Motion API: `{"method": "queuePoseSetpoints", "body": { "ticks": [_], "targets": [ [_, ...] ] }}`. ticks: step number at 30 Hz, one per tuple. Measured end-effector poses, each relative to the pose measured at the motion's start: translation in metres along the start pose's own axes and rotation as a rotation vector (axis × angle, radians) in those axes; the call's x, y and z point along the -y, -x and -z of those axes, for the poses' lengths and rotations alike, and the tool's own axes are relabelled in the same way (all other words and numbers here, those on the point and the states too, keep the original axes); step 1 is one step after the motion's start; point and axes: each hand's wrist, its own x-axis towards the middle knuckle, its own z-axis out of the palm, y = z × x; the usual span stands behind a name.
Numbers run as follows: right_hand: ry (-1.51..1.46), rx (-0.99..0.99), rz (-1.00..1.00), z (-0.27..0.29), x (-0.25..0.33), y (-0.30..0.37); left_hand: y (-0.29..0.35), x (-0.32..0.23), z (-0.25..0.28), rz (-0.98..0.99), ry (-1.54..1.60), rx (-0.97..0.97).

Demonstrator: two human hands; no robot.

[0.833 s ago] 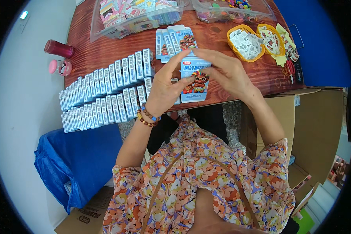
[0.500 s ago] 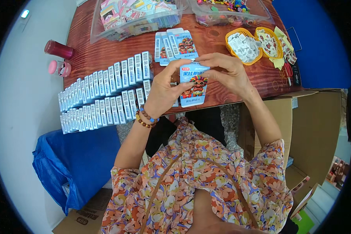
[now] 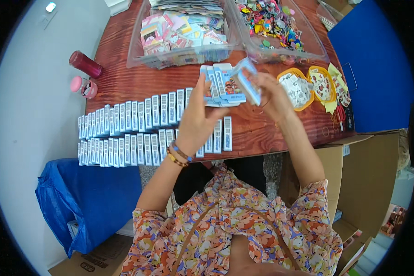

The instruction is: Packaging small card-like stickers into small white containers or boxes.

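Box [image 3: 249, 85]: tilted, right of the flat packs [image 3: 223, 85], its print too blurred to make out.
Right hand [image 3: 272, 94]: clamped on the box, fingertips blurred.
Left hand [image 3: 198, 120]: thumb and fingers apart; whether it touches the flat packs, I cannot tell.
Rows of boxes [image 3: 164, 110]: left, near row partly hidden by that hand.
Tubs [image 3: 145, 60]: far, cut off above.

a blurred light-blue box [image 3: 249, 86] is held tilted in the right fingers [image 3: 266, 83], near overlapping light-blue cartons [image 3: 221, 87].
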Motion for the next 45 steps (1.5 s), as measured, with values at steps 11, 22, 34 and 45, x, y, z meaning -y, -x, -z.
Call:
{"method": "queuePoseSetpoints", "body": {
  "ticks": [11, 22, 34, 45],
  "targets": [
    [1.171, 0.258, 0.539, -0.108, 0.013, -0.134, -0.003, -0.003, 0.043, -0.176, -0.042, -0.376],
    [1.728, 0.207, 0.214, -0.102, -0.004, -0.251, 0.010, 0.000, 0.071, 0.029, -0.094, -0.307],
    [0.953, 0.081, 0.274, -0.074, 0.042, -0.219, -0.004, 0.009, 0.065, -0.165, -0.401, -0.365],
    [1.093, 0.313, 0.439, -0.088, 0.084, -0.036, -0.017, 0.004, 0.047, -0.294, -0.732, -0.332]
  ]
}}
